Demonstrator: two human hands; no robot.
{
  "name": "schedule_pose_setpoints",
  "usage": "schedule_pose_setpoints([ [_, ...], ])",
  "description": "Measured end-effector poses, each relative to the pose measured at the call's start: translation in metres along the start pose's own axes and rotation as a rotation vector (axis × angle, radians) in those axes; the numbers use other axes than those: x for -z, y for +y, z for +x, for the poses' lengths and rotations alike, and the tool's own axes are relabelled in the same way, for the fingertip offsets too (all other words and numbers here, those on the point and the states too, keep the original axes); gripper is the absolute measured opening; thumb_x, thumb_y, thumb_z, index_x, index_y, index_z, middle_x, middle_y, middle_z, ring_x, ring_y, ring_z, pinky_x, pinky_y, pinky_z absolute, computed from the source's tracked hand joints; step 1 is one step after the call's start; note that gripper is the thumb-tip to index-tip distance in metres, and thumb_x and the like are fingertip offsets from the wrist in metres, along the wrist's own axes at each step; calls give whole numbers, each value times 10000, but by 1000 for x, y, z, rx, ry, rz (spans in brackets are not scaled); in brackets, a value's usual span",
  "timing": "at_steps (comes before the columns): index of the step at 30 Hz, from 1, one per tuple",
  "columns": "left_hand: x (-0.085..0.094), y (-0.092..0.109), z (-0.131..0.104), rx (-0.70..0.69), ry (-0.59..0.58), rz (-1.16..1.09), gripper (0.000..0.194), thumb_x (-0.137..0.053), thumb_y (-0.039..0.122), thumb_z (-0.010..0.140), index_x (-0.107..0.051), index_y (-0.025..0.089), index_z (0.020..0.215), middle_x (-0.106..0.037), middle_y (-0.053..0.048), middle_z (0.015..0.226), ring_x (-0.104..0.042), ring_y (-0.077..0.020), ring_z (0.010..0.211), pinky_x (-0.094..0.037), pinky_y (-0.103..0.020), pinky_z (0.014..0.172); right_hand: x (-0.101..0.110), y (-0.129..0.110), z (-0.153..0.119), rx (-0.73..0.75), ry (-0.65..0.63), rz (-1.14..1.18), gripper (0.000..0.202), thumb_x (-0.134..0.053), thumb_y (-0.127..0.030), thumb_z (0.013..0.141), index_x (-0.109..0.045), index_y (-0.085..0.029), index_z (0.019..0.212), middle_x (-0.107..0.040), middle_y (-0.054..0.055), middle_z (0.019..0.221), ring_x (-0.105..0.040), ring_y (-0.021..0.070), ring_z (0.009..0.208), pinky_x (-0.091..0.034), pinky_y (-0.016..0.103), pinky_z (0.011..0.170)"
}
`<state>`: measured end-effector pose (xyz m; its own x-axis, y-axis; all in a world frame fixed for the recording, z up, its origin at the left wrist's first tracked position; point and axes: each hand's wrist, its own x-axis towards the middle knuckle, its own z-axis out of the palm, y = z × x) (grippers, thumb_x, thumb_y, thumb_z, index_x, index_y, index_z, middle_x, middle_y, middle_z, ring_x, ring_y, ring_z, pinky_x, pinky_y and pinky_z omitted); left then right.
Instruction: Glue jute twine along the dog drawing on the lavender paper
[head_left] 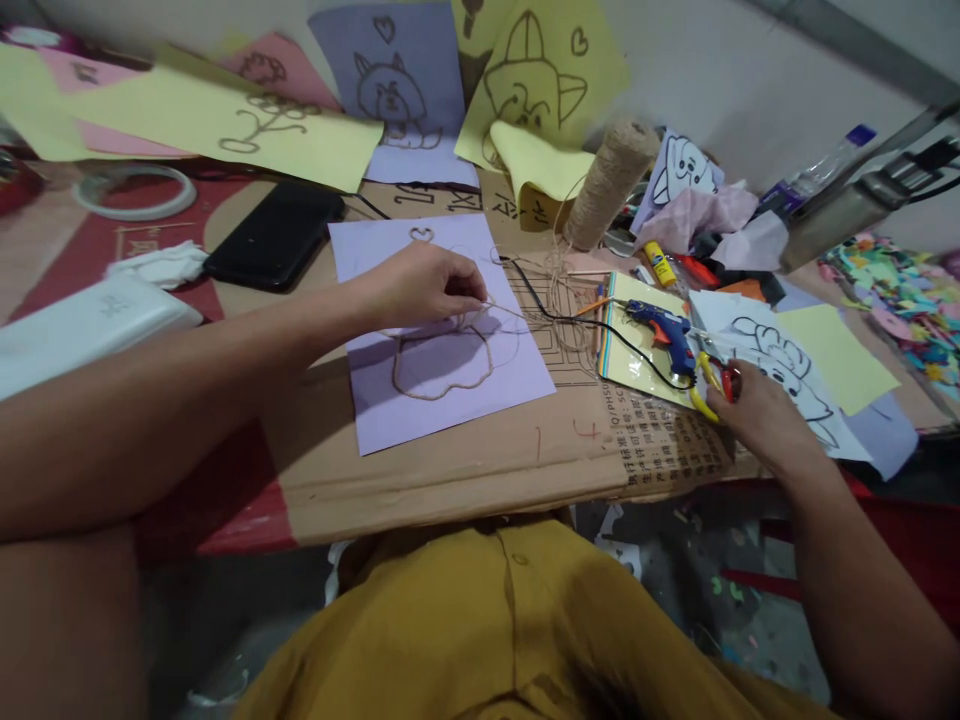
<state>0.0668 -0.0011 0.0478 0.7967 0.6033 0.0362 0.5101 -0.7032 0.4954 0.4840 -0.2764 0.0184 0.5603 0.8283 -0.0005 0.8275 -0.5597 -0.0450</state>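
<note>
My left hand (442, 285) pinches a strand of twine above a purple sheet (375, 415). On that sheet a twine outline (442, 393) forms a rounded shape below the hand, and a small heart (421, 234) shows above it. My right hand (757, 405) is closed on the handles of scissors (705, 385), yellow and red, whose blades lie beside the blue glue gun (679, 350). The gun rests on a pad of yellow paper (630, 355). A spool of twine (611, 180) stands behind, with loose strands (559, 290) trailing toward the sheet.
A black phone (277, 235), a white box (90, 325) and a tape roll (135, 192) lie at the left. Decorated sheets (397, 90) lean at the back. To the right are a drawing (787, 370), a metal bottle (844, 215) and paper scraps (907, 300). A black cord (585, 320) crosses the cardboard.
</note>
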Motion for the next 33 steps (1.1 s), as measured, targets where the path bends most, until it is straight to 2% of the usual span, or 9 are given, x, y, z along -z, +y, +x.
schedule_pose_setpoints([
  [4, -4, -5, 1, 3, 49, -28, 230, -680, 319, 842, -804, 181, 978, -777, -20, 837, -677, -144, 761, -456, -247, 749, 5, 6, -7, -115, -72, 4, 650, -634, -458, 834, -573, -160, 1408, -690, 222, 1076, -663, 317, 872, -477, 438, 797],
  [6, -6, -9, 1, 3, 60, -40, 206, -694, 305, 833, -809, 183, 951, -769, -21, 797, -661, -140, 731, -443, -248, 729, 6, 11, -12, -213, -117, -25, 721, -610, -501, 821, -540, -147, 1446, -701, 166, 1027, -671, 303, 846, -493, 410, 777],
  [9, -10, -12, 1, -19, 72, -82, 206, -692, 313, 852, -807, 181, 960, -760, -22, 765, -635, -129, 690, -427, -251, 709, 11, 15, -22, -257, -185, -71, 723, -555, -592, 839, -555, -196, 1444, -717, 116, 981, -687, 301, 838, -500, 390, 757],
  [12, -12, -13, 1, -21, 89, -103, 227, -684, 321, 864, -803, 170, 984, -756, -24, 763, -634, -130, 680, -427, -256, 712, 15, 15, -33, -199, -190, -123, 650, -501, -562, 880, -599, -209, 1418, -740, 145, 1062, -705, 336, 923, -507, 418, 806],
  [17, -16, -13, 0, 13, 64, -40, 248, -662, 299, 881, -803, 193, 1055, -780, -35, 838, -683, -167, 768, -449, -273, 767, 23, 8, -46, 10, -139, -142, 678, -458, -404, 934, -474, -106, 1543, -694, 254, 1271, -696, 356, 1083, -498, 450, 872],
  [21, -17, -12, -1, 13, 65, 37, 257, -640, 316, 897, -796, 215, 1076, -782, -31, 849, -694, -180, 801, -449, -278, 781, 38, 0, -51, -55, -190, -124, 701, -519, -429, 921, -512, -99, 1540, -712, 273, 1236, -720, 346, 992, -509, 447, 858],
  [27, -14, -11, -2, -1, 41, 105, 272, -608, 352, 910, -788, 237, 1079, -785, -19, 856, -695, -179, 802, -439, -270, 772, 60, -5, -61, -133, -201, -170, 668, -591, -477, 892, -601, -155, 1477, -758, 231, 1135, -730, 323, 902, -509, 431, 821],
  [29, -12, -10, -1, -3, 5, 143, 292, -587, 364, 919, -785, 238, 1093, -785, -22, 861, -691, -181, 792, -433, -270, 773, 62, -10, -62, -129, -217, -200, 668, -556, -446, 915, -567, -127, 1502, -751, 234, 1179, -733, 328, 942, -511, 427, 842],
  [33, -10, -11, 0, -16, -35, 236, 342, -563, 407, 925, -778, 241, 1133, -776, -30, 853, -685, -193, 802, -423, -271, 782, 65, -24, -56, -23, -264, -269, 652, -453, -371, 963, -498, -50, 1529, -673, 265, 1357, -689, 370, 1167, -497, 427, 949],
])
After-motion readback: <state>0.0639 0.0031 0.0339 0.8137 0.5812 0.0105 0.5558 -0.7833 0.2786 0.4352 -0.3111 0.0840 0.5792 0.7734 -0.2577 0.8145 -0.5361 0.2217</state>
